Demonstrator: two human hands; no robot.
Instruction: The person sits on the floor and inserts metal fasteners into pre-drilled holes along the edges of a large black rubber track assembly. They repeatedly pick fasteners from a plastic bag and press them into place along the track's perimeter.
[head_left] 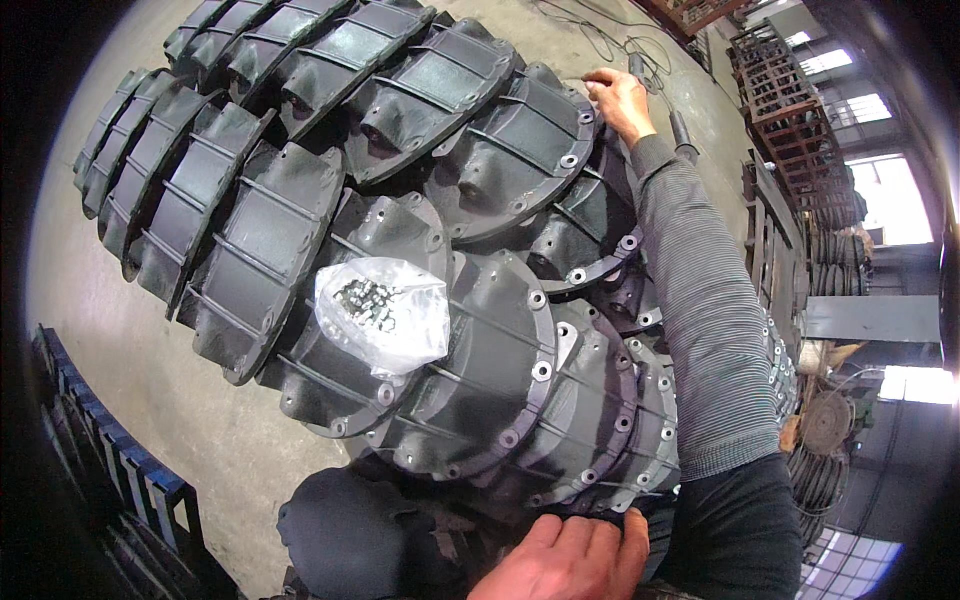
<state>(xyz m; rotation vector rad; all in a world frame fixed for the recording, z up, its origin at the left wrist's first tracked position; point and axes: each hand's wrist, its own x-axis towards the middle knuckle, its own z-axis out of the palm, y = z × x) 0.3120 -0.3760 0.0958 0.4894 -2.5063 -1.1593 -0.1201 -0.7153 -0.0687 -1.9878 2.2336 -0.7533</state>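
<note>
My right hand (pixel 620 103) reaches to the far right edge of a black cast metal cover (pixel 515 150) with a rim of bolt holes. Its thumb and fingers are bent together at the rim; whatever is between them is too small to make out. Close to my body, my left hand (pixel 570 562) is curled at the near edge of another black cover (pixel 640 440). Its fingertips are partly hidden, and so is anything inside it. A clear plastic bag (pixel 410 320) of small shiny metal pieces (pixel 370 302) lies open on the covers between the hands.
Several more ribbed black covers (pixel 270 245) lean overlapped in rows on the concrete floor (pixel 150 345). A dark slatted rack (pixel 120 460) stands at lower left. Cables (pixel 600 35) lie on the floor beyond my right hand. Rusty metal crates (pixel 785 110) stand at far right.
</note>
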